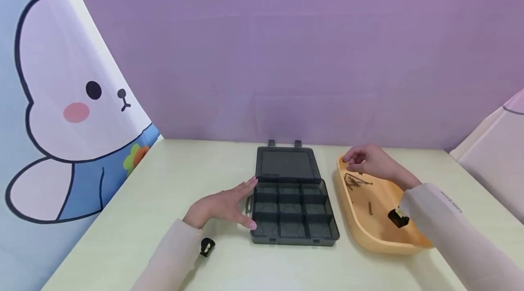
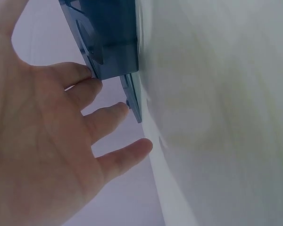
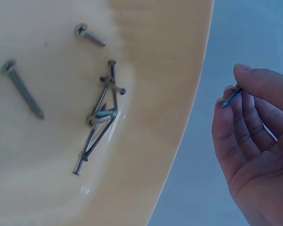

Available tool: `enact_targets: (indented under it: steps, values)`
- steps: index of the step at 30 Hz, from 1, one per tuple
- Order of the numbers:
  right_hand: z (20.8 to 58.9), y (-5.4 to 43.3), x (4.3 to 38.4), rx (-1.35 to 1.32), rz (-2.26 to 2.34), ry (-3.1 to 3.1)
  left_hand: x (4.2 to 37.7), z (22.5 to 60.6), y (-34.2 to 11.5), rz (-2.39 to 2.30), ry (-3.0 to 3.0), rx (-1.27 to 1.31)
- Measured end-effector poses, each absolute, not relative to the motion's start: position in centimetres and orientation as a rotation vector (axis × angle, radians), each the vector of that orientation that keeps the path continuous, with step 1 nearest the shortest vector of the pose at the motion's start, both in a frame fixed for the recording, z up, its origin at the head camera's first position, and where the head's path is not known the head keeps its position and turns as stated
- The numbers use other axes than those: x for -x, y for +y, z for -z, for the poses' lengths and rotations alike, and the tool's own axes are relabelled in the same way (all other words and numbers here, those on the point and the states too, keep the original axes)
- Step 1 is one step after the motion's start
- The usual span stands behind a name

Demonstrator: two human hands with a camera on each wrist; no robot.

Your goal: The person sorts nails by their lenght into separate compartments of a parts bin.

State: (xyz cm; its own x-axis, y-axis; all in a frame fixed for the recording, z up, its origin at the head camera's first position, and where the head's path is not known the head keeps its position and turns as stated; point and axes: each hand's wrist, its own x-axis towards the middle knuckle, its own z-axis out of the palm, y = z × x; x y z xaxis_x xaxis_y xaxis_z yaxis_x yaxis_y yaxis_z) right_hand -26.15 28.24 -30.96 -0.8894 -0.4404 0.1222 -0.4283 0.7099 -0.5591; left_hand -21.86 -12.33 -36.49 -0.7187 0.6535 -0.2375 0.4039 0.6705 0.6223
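Observation:
Held between my right thumb and fingertips is a small pointed nail [image 3: 232, 97], its head hidden by the fingers. That right hand [image 1: 370, 160] hovers over the far end of a yellow-orange tray [image 1: 356, 229]. Loose nails [image 3: 96, 134] lie in a heap there, with a short screw [image 3: 89, 34] and a longer screw [image 3: 23, 89] beside them. My left hand [image 1: 223, 205] spreads its fingers along the left side of a dark, see-through compartment box [image 1: 292, 240], touching its edge. The box's lid [image 1: 288, 163] lies folded back, and I see nothing in its compartments.
Box and tray stand side by side on a pale table [image 1: 229, 268]. A purple cloth backdrop [image 1: 311, 54] rises behind the table's far edge. A cartoon-printed cloth [image 1: 61, 77] hangs at the left.

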Motion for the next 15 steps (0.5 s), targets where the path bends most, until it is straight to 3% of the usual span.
enact_targets:
  steps: [15]
  values:
    - [30.2, 25.7, 25.7, 0.896, 0.961, 2.853, 23.0, 36.8, -12.1, -0.816, 2.393, -0.904]
